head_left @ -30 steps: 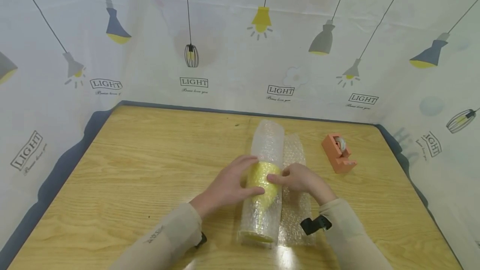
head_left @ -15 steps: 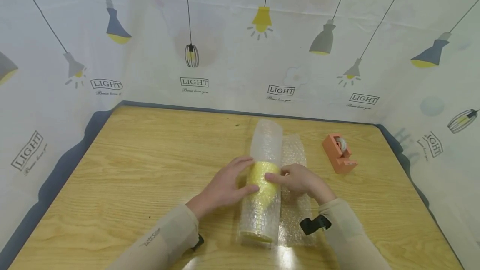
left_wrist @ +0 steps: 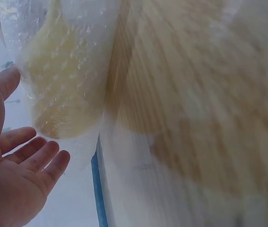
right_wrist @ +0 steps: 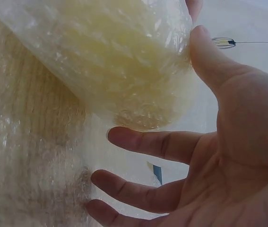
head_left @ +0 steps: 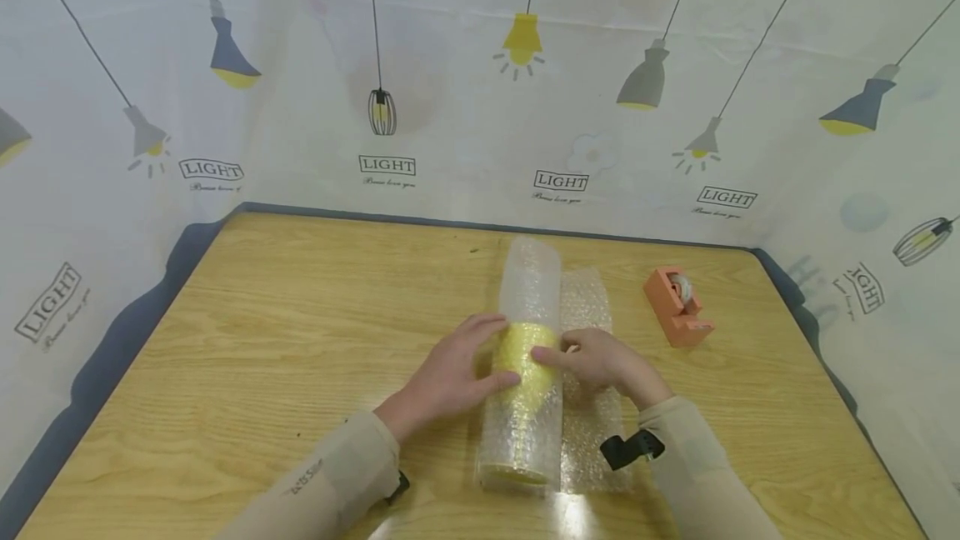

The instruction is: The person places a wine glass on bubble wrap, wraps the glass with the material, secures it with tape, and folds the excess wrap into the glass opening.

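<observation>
In the head view a bubble-wrap roll [head_left: 529, 282] lies lengthwise on the table, wound round something yellow [head_left: 528, 348] that shows through the layers. A flat tail of bubble wrap [head_left: 588, 415] spreads out along its right side. My left hand [head_left: 446, 369] is at the roll's left side, thumb on the wrap and fingers loosely spread. From the right, my right hand [head_left: 600, 354] lays its thumb on top of the roll. In the right wrist view its index finger [right_wrist: 152, 142] reaches under the roll's edge, with the other fingers nearly straight over the wrap.
An orange tape dispenser [head_left: 677, 307] with a roll of clear tape stands on the right of the wooden table [head_left: 300, 315]. A white curtain [head_left: 450, 65] printed with lamps surrounds the table's back and sides. Black straps [head_left: 632, 448] sit on both wrists.
The left thumb and fingers have drawn back slightly to the left. The roll has shifted a little to the left, while the right hand stays almost where it was.
</observation>
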`<action>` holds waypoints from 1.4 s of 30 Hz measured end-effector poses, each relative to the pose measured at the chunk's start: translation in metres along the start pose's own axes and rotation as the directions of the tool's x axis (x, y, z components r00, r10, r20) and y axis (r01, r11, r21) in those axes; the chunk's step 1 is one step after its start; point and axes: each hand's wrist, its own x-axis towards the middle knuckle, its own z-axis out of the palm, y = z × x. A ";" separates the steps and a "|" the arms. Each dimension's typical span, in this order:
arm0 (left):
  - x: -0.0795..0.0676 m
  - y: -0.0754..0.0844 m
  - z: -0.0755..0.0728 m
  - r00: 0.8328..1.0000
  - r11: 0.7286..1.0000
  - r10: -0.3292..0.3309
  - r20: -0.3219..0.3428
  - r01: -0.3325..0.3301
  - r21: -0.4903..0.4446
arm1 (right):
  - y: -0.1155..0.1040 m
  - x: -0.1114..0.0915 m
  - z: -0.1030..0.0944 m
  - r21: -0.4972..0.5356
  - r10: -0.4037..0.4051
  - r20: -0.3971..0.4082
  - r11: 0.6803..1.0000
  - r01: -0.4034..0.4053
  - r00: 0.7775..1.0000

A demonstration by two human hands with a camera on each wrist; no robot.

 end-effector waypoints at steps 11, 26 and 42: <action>0.002 0.001 0.009 1.000 1.000 0.002 -0.019 -0.002 -0.006 | 0.005 -0.002 -0.004 -0.081 0.013 -0.001 0.997 -0.013 1.000; 0.008 0.012 0.018 0.999 1.000 0.020 -0.034 -0.021 -0.019 | 0.016 -0.002 -0.008 -0.054 -0.019 -0.017 0.998 0.018 1.000; 0.016 0.018 0.026 0.998 0.998 0.054 -0.038 -0.053 0.019 | 0.027 -0.007 -0.014 -0.005 -0.095 -0.011 0.995 0.095 0.995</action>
